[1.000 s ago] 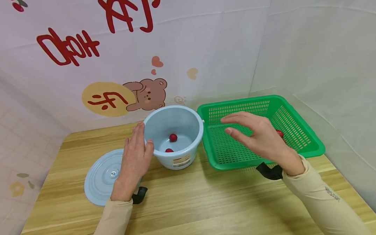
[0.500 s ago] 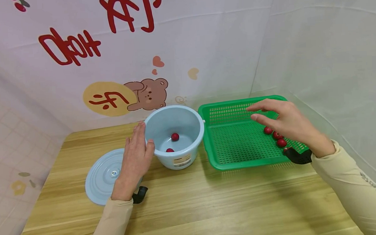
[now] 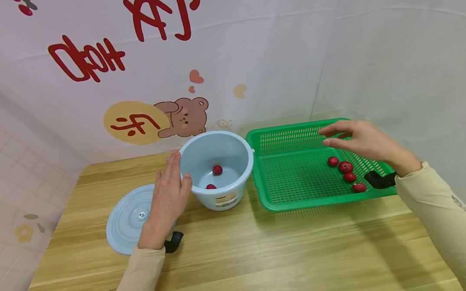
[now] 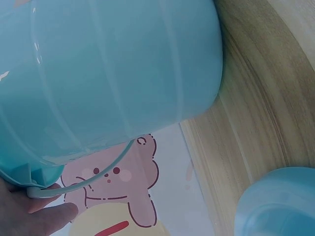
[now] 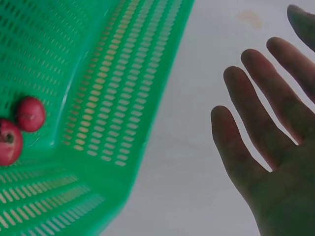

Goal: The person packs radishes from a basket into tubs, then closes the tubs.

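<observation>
My left hand (image 3: 169, 198) rests with fairly straight fingers against the left rim of a light blue bucket (image 3: 219, 200). In the left wrist view its fingers (image 4: 54, 216) lie by the bucket's thin handle (image 4: 93, 179). Two small round red radishes (image 3: 217, 170) sit on the bucket's bottom. Over the right side of a green plastic basket (image 3: 321, 201) hovers my right hand (image 3: 367, 142), fingers spread and holding nothing. Several similar radishes (image 3: 345, 167) lie in the basket's right part, below and left of that hand.
A light blue lid (image 3: 123, 222) lies on the wooden table (image 3: 253, 253) left of the bucket, partly behind my left hand. Bucket and basket stand side by side near the back wall (image 3: 276, 70), a white cloth with printed drawings.
My right hand has moved right across the basket, uncovering the radishes there. The left hand stays at the bucket's rim, and the two radishes in the bucket have not moved.
</observation>
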Demonstrator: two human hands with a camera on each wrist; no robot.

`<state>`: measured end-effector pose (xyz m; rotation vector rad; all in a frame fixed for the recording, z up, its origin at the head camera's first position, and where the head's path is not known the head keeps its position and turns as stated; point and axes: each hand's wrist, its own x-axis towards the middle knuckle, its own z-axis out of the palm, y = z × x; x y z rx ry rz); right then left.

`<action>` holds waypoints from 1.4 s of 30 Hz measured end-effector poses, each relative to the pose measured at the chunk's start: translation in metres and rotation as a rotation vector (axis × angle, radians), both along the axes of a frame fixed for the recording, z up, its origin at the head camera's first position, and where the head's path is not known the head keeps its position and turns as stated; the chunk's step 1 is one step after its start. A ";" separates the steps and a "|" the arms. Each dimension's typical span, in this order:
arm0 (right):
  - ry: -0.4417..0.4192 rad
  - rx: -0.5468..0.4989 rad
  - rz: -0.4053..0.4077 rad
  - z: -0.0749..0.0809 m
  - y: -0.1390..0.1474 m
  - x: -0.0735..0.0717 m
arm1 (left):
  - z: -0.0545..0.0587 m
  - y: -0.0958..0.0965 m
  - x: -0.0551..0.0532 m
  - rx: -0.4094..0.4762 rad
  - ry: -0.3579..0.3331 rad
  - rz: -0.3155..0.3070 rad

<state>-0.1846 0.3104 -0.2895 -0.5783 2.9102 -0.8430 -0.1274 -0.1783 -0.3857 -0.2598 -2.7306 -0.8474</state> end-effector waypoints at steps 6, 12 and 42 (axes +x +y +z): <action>-0.103 0.026 0.015 -0.013 0.016 -0.018 | -0.001 -0.001 0.000 0.000 -0.003 -0.006; -0.223 0.038 0.046 -0.031 0.028 -0.036 | -0.002 -0.001 0.000 -0.001 -0.005 -0.009; -0.379 0.078 0.124 -0.086 0.051 -0.060 | -0.002 0.000 -0.001 -0.003 0.033 -0.007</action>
